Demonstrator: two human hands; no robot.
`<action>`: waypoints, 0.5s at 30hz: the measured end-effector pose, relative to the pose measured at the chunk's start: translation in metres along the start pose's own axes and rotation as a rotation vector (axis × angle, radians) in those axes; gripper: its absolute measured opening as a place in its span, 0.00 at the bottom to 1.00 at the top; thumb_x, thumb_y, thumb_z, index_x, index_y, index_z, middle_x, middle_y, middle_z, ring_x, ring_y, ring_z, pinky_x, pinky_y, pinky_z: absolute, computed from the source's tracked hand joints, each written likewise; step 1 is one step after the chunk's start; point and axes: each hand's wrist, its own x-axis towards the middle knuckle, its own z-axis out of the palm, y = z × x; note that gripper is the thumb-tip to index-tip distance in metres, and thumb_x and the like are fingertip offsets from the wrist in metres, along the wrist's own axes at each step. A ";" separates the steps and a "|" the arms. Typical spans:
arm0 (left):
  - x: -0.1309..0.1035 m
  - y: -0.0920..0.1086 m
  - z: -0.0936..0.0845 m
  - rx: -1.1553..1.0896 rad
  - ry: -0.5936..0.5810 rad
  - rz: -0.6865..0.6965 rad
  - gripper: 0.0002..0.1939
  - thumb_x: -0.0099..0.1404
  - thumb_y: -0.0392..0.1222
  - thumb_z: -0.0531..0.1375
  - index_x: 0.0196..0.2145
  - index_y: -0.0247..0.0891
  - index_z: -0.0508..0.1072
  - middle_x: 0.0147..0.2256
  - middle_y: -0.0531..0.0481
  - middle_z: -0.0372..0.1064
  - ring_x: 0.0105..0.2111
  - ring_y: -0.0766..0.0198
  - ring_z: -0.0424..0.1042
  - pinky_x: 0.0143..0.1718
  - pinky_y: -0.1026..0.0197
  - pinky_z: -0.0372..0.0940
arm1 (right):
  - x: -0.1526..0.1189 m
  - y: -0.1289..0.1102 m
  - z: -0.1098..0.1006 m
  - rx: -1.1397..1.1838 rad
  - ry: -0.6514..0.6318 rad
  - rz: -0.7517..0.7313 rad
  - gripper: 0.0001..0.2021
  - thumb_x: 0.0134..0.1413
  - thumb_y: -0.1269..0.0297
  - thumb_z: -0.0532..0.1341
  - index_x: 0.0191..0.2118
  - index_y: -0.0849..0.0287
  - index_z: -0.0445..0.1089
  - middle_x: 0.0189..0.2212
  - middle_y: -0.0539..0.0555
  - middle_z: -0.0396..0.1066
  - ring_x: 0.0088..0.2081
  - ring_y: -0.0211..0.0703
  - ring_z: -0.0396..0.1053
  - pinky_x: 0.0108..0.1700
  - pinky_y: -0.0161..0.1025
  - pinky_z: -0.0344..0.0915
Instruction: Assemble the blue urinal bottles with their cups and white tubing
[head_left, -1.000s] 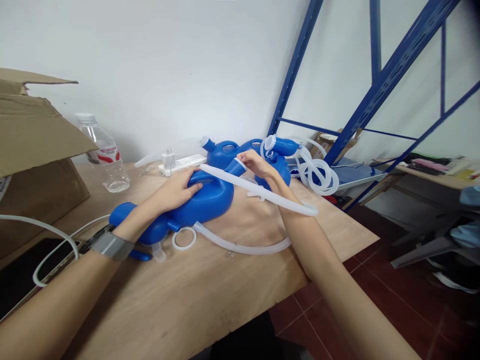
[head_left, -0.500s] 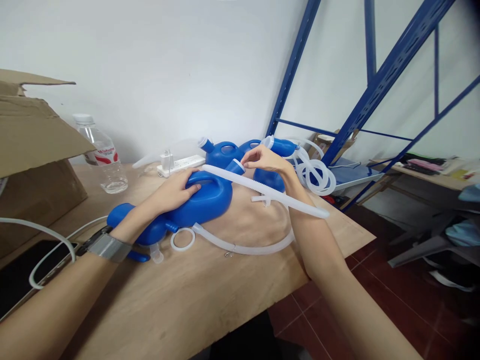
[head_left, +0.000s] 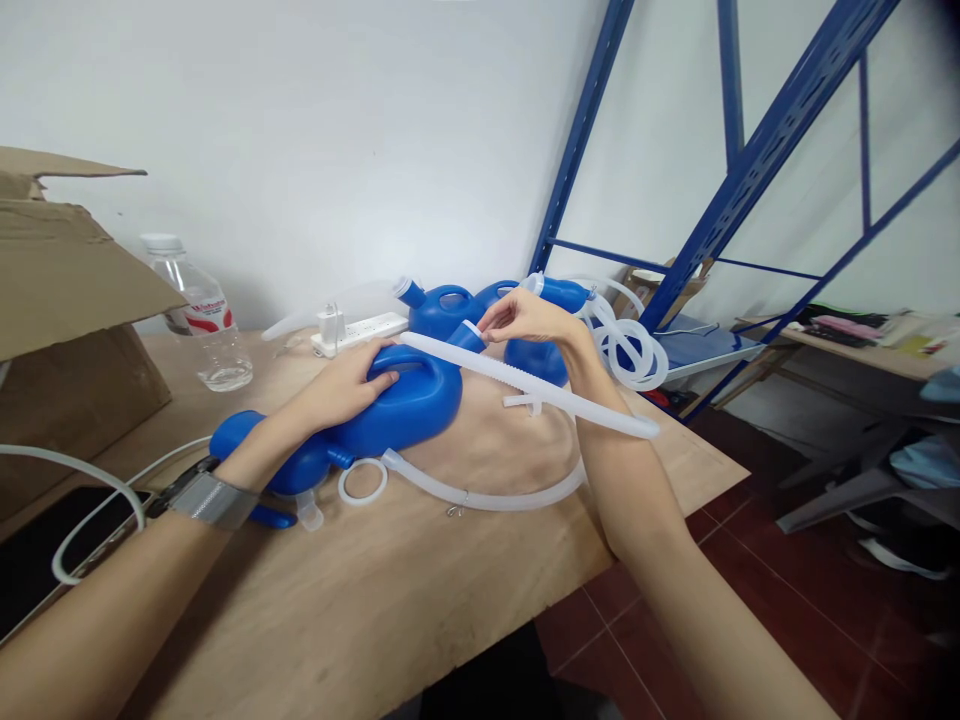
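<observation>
Gripping jug (head_left: 409, 410) mid-frame: left hand (head_left: 349, 388) on handle (head_left: 409, 354), right hand (head_left: 534, 318) pinching rim (head_left: 472, 327). Jug could twist if left grip slackens.

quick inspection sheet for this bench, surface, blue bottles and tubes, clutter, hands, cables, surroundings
Surface: wooden tabletop, bare along the near edge.
Job's things: front blue bottle, its neck ending in a white rim; ribbed tube crossing in front of the neck; pale hose curving across the tabletop; another blue bottle behind.
Clutter: water bottle, cardboard box, white ring.
Left hand: holding the front blue bottle at its handle.
Right hand: fingertips at the white rim; firmness of grip unclear.
Cables: white cable looping at left; power strip near the wall.
Surroundings: blue metal rack, red tiled floor.
</observation>
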 end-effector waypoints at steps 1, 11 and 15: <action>0.000 0.000 0.000 -0.002 0.001 0.002 0.34 0.69 0.56 0.54 0.66 0.36 0.70 0.67 0.37 0.71 0.66 0.39 0.70 0.71 0.37 0.61 | -0.001 -0.001 -0.001 -0.013 -0.008 0.001 0.12 0.47 0.62 0.74 0.39 0.59 0.87 0.32 0.55 0.85 0.35 0.45 0.81 0.39 0.38 0.75; -0.001 0.001 0.000 -0.006 0.007 0.016 0.34 0.69 0.54 0.54 0.68 0.37 0.69 0.69 0.39 0.70 0.67 0.40 0.69 0.72 0.39 0.60 | 0.000 -0.006 0.011 -0.135 0.020 -0.068 0.04 0.52 0.64 0.66 0.30 0.57 0.76 0.29 0.51 0.75 0.33 0.42 0.71 0.38 0.39 0.67; -0.001 0.001 0.001 -0.010 0.011 0.018 0.34 0.69 0.54 0.53 0.68 0.36 0.69 0.69 0.39 0.70 0.67 0.41 0.70 0.72 0.40 0.61 | -0.003 -0.005 0.018 -0.165 0.058 -0.056 0.06 0.57 0.63 0.65 0.30 0.56 0.74 0.31 0.54 0.75 0.37 0.47 0.73 0.41 0.42 0.71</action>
